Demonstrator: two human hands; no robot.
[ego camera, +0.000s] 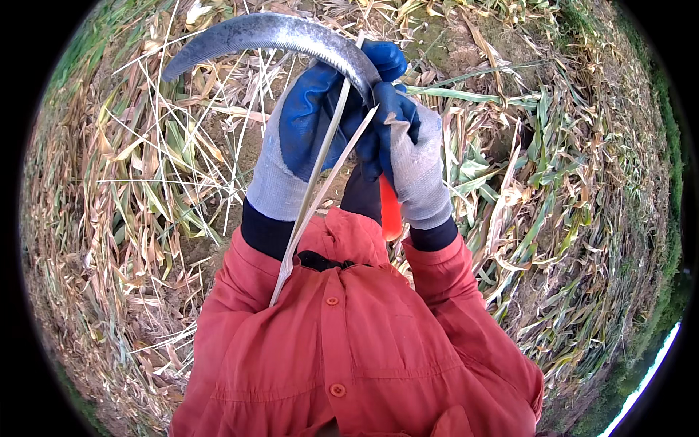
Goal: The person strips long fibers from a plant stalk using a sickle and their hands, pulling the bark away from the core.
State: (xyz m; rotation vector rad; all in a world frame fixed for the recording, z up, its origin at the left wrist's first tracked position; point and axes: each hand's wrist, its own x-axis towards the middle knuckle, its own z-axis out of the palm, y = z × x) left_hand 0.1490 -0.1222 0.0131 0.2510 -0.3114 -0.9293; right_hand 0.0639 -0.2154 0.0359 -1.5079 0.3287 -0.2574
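Observation:
A serrated steel sickle blade (pixel 273 34) curves to the upper left above my gloved hands. Its orange handle (pixel 390 210) hangs below my right hand (pixel 401 131), whose blue-coated fingers close around the tool where the blade meets the handle. My left hand (pixel 322 114), in a matching blue and grey glove, is behind the blade, its fingers around a pale, split plant stalk (pixel 327 139). The two strips of the stalk run down and join near the front of my red shirt; the tip of one lies by the base of the blade.
Dry and green maize leaves (pixel 513 218) cover the ground on both sides. Several thin pale strips (pixel 158 125) lie crisscrossed at the left. Bare soil (pixel 458 49) shows beyond my hands. Green plants grow along the far right rim.

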